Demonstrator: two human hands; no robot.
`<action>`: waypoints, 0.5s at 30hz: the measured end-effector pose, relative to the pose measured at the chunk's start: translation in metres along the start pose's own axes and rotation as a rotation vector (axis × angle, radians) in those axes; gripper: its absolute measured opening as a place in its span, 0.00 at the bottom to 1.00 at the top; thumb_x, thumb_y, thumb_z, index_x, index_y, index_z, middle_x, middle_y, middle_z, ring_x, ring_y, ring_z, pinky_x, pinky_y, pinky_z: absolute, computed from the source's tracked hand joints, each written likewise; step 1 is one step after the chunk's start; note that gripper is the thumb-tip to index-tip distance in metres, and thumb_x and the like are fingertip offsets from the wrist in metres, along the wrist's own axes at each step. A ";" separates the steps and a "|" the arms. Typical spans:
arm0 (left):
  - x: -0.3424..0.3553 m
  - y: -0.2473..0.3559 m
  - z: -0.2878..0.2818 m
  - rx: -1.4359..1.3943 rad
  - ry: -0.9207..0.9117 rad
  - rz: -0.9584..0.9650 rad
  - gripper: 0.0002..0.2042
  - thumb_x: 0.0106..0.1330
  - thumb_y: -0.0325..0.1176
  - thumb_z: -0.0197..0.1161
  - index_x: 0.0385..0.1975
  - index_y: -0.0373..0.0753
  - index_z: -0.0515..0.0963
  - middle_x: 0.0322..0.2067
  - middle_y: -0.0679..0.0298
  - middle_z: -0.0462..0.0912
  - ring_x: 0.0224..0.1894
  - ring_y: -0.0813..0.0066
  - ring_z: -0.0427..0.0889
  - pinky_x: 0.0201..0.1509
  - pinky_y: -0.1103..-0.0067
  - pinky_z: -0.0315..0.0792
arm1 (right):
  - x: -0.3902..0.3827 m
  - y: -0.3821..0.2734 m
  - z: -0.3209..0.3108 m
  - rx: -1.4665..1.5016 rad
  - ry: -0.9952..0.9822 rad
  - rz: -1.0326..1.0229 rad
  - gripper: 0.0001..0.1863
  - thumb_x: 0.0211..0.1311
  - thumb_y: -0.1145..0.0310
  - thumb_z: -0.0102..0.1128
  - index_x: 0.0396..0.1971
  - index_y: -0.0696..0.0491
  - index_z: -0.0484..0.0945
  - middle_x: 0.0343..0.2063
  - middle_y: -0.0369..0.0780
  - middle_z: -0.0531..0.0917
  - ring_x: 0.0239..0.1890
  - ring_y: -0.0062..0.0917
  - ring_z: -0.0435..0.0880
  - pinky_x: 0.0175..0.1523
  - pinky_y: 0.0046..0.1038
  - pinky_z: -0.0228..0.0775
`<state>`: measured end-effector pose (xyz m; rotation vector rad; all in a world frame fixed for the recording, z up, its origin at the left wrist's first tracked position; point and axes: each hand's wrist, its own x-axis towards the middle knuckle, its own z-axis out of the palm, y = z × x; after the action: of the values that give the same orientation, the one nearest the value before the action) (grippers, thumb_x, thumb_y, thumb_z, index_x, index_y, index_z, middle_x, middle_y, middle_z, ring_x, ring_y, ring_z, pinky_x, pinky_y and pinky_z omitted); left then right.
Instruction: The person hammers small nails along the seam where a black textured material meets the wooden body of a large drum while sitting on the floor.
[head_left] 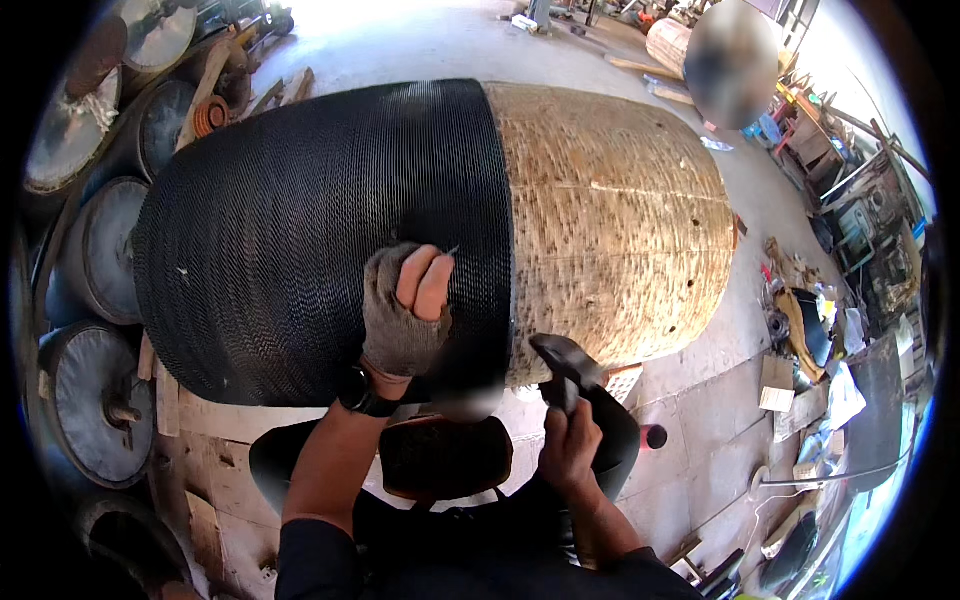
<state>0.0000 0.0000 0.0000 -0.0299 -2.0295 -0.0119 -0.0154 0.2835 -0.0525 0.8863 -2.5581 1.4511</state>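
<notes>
A large barrel-shaped drum (610, 230) lies sideways before me. Its right part is bare, pitted wood; a black, finely ridged covering (320, 220) wraps the left part. My left hand (405, 305), in a grey glove with bare fingertips, rests on this covering near its right edge. Its fingers are curled in a pinch, and a thin nail-like tip (454, 249) pokes out beside them. Lower right, my right hand (571, 445) grips a hammer (565, 362) by the handle, close under its dark head. The hammer head is at the drum's near edge, over the wooden part.
Several metal-ended rollers (100, 400) line the left side. Between my legs is a dark brown block or seat (445, 457). A red-and-black cylinder (654, 437) is on the floor to the right. Further right lie a cardboard box (776, 384), plastic bags (845, 397) and scrap.
</notes>
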 end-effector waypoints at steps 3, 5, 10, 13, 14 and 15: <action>0.002 0.001 0.004 0.039 -0.070 -0.020 0.23 0.56 0.23 0.65 0.54 0.40 0.74 0.47 0.58 0.76 0.44 0.57 0.79 0.49 0.58 0.74 | 0.004 0.016 0.009 0.102 0.226 -0.324 0.03 0.68 0.76 0.49 0.36 0.60 0.70 0.22 0.45 0.79 0.19 0.35 0.76 0.26 0.36 0.69; 0.005 0.000 0.004 0.058 -0.077 -0.029 0.21 0.56 0.22 0.64 0.52 0.40 0.76 0.46 0.58 0.76 0.44 0.57 0.79 0.49 0.59 0.74 | 0.015 0.021 0.012 -0.096 0.073 -0.161 0.03 0.67 0.76 0.51 0.38 0.60 0.69 0.23 0.49 0.80 0.20 0.40 0.79 0.25 0.39 0.68; 0.013 0.000 0.003 0.068 -0.048 -0.024 0.21 0.55 0.22 0.64 0.51 0.38 0.77 0.47 0.58 0.75 0.44 0.57 0.79 0.49 0.59 0.74 | 0.004 0.006 0.003 0.019 -0.014 0.062 0.06 0.67 0.74 0.54 0.40 0.59 0.74 0.21 0.47 0.79 0.22 0.38 0.81 0.29 0.34 0.72; 0.014 0.000 0.004 0.080 -0.032 -0.044 0.21 0.53 0.17 0.63 0.49 0.41 0.79 0.42 0.60 0.76 0.42 0.60 0.78 0.47 0.62 0.74 | 0.009 0.010 0.013 0.041 0.263 -0.298 0.08 0.65 0.74 0.55 0.42 0.60 0.74 0.24 0.49 0.80 0.25 0.41 0.83 0.33 0.34 0.75; 0.014 0.000 0.005 0.088 -0.027 -0.052 0.22 0.52 0.17 0.63 0.49 0.41 0.79 0.42 0.61 0.75 0.42 0.60 0.78 0.48 0.62 0.74 | 0.011 0.011 0.014 -0.012 0.208 -0.232 0.09 0.65 0.74 0.56 0.43 0.60 0.73 0.25 0.50 0.81 0.27 0.45 0.83 0.33 0.36 0.76; 0.015 0.001 0.006 0.105 -0.021 -0.052 0.22 0.52 0.17 0.63 0.49 0.42 0.79 0.42 0.61 0.75 0.42 0.60 0.78 0.48 0.62 0.74 | 0.013 0.011 0.008 -0.101 0.040 -0.086 0.11 0.63 0.74 0.58 0.43 0.61 0.73 0.25 0.52 0.81 0.29 0.51 0.84 0.34 0.40 0.77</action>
<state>-0.0121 0.0011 0.0108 0.0897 -2.0483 0.0623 -0.0296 0.2753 -0.0612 0.9307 -2.5059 1.2911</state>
